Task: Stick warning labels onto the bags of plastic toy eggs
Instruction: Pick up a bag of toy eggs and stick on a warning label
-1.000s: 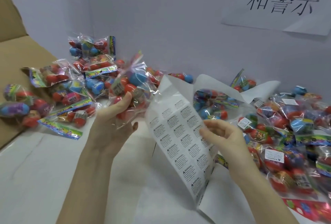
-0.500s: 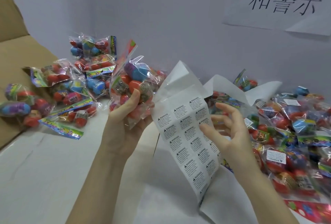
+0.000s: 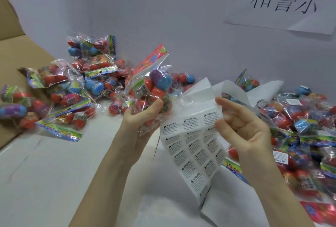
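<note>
Left hand [image 3: 145,116]: grip curled round one bag of toy eggs [image 3: 151,88], held above the bench [image 3: 45,172]. Right hand [image 3: 243,126]: fingers loosely spread, fingertips touching the hanging warning-label sheet [image 3: 192,145]. Unlabelled bags [image 3: 76,85] heaped left; labelled bags [image 3: 300,126] right.

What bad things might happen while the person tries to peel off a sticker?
The label sheet hangs loose and curled, pinched only at its top edge against the bag of eggs in the left hand, so it may slip or crease. The right hand is picking at the top row, so a label might tear or stick to a finger. The unlabelled pile and labelled pile lie close, so bags might get mixed.
</note>
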Motion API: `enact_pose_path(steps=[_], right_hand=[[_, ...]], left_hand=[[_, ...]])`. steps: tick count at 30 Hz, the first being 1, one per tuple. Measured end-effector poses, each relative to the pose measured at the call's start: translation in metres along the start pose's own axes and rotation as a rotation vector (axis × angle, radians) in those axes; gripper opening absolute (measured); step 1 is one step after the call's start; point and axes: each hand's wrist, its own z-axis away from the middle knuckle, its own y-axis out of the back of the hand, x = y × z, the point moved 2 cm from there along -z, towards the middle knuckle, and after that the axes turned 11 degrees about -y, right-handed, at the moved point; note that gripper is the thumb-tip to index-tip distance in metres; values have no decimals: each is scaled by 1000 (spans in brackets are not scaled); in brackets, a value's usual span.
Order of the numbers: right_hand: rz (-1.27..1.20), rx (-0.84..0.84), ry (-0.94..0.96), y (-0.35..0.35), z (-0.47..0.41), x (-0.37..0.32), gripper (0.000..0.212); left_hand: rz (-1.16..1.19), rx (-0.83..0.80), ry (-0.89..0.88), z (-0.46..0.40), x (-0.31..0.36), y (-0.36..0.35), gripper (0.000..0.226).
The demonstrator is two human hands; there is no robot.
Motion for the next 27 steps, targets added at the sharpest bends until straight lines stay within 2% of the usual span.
enact_pose_path(steps=[2,4,12,15,19,23,27], right_hand=[[10,-29,-11,1,0,-1,39],[16,-23,-6,1,1,-3,40],[8,67,15,1,1,-2,40],[-13,53,13,-1,2,-3,36],[-82,33,-42,-2,3,-4,32],[-85,37,-100,-1,4,-8,35],[-79,49,-130,-1,3,-10,28]], left_hand=[[10,21,30,-2,-2,3,20],[-8,44,48,-2,-3,5,29],[-49,102,102,-2,-7,1,5],[-77,109,107,-2,-7,-2,17],[-77,120,106,-2,-7,-2,20],[-83,172,92,-3,-7,0,13],[-61,122,48,-3,-5,1,12]])
